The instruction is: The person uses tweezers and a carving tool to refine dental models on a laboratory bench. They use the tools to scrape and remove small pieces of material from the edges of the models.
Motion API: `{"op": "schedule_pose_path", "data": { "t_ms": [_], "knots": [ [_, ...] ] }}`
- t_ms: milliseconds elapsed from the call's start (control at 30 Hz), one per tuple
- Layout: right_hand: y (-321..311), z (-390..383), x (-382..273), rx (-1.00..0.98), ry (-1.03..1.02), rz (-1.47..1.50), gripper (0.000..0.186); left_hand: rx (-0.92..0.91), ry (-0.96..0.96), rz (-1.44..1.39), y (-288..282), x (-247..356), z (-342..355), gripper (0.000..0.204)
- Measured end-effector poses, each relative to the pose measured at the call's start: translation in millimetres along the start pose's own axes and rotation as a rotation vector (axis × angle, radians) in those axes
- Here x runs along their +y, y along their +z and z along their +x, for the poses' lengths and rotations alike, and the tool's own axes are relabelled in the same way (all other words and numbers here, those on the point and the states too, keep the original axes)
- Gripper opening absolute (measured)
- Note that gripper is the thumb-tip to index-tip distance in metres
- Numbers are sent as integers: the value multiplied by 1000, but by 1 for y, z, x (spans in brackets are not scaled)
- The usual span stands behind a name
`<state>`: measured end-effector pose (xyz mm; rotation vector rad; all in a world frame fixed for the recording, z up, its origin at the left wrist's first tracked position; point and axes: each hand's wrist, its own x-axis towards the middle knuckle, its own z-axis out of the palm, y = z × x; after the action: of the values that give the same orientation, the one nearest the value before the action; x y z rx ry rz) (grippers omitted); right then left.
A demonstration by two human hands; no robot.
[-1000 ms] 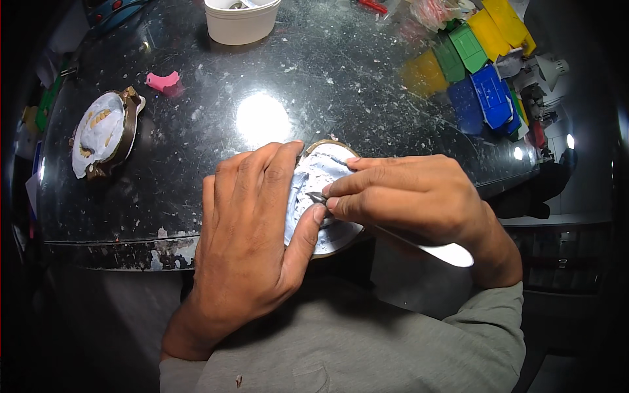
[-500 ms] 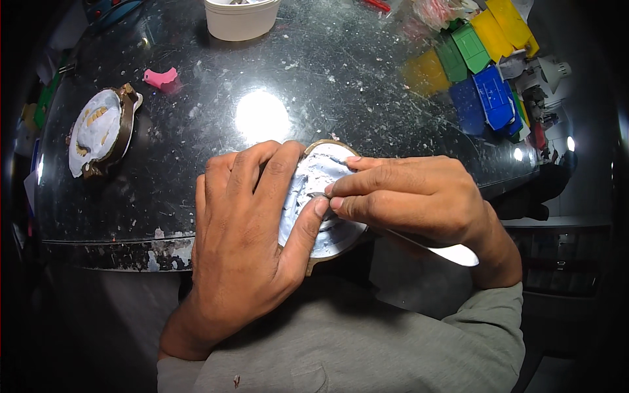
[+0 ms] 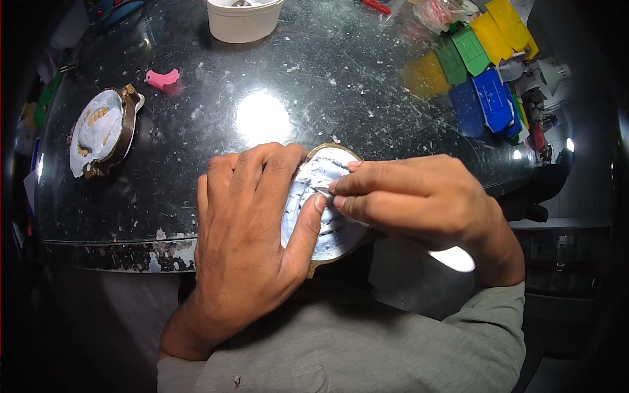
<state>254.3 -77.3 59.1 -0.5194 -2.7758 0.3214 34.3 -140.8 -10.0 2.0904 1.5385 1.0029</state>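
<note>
A brass-rimmed dental flask half [image 3: 329, 249], filled with white plaster, sits tilted at the table's near edge. My left hand [image 3: 252, 216] grips its left side, fingers bent over the far rim and the thumb lying on the plaster. In a pinch, my right hand [image 3: 419, 196] holds a wax knife; its small dark point touches the plaster close to my left thumb. The tool's broad shiny end [image 3: 453, 259] sticks out beneath my right wrist, while the middle of its handle is hidden. Ridges and dark grooves mark the plaster surface.
Another plaster-filled flask half [image 3: 101, 131] stands at the left, with a pink curved piece [image 3: 162, 79] beyond it. A white tub [image 3: 244, 23] is at the far side. Blue [image 3: 493, 98], green [image 3: 470, 49] and yellow bins [image 3: 501, 33] line the right, near a red tool [image 3: 377, 6].
The wax knife has turned slightly in my right fingers, and its shiny end shows less handle. Both hands and the flask keep nearly the same place.
</note>
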Motion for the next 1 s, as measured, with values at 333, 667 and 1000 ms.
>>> {"op": "schedule_pose_path", "data": {
  "t_ms": [333, 667, 1000],
  "knots": [
    [8, -8, 11, 225, 94, 172, 19, -121, 29, -53, -15, -4, 2, 72],
    [49, -42, -46, 654, 354, 350, 26, -47, 30, -69, -14, -15, -4, 115],
    [69, -32, -53, 633, 375, 266, 23, 239, -28, 188, 13, -2, -23, 103]
  ]
}}
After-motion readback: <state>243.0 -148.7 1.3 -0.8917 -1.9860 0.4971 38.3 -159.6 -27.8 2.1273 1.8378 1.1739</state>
